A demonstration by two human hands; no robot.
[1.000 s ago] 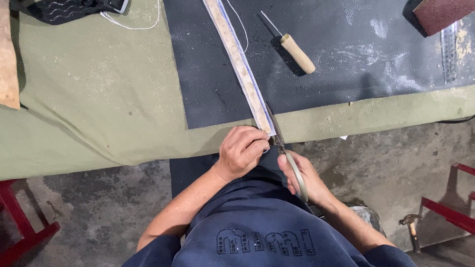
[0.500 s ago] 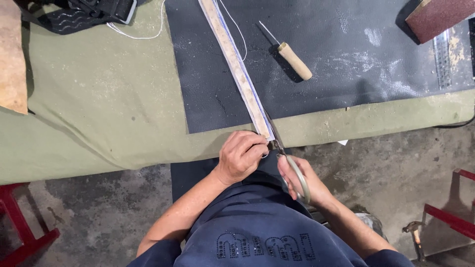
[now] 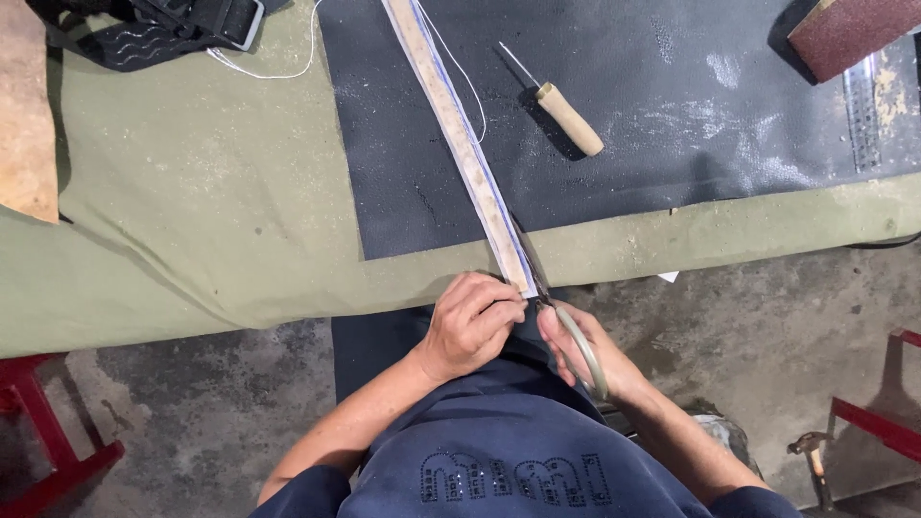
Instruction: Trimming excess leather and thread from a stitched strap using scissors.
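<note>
Scissors (image 3: 537,273), 1 pair, in right hand (image 3: 585,350); left hand (image 3: 470,321) fingers clamped on 1 strip (image 3: 460,144); 1 awl (image 3: 566,115).

Single view, head-mounted. The camera is looking steeply down from above the person's own chest, facing forward across the table edge (image 3: 288,288). It is sitting close: the left hand (image 3: 470,324) and right hand (image 3: 580,350) are filling the lower centre, the torso is cutting the bottom edge, and the floor (image 3: 767,317) is showing below the table.
</note>
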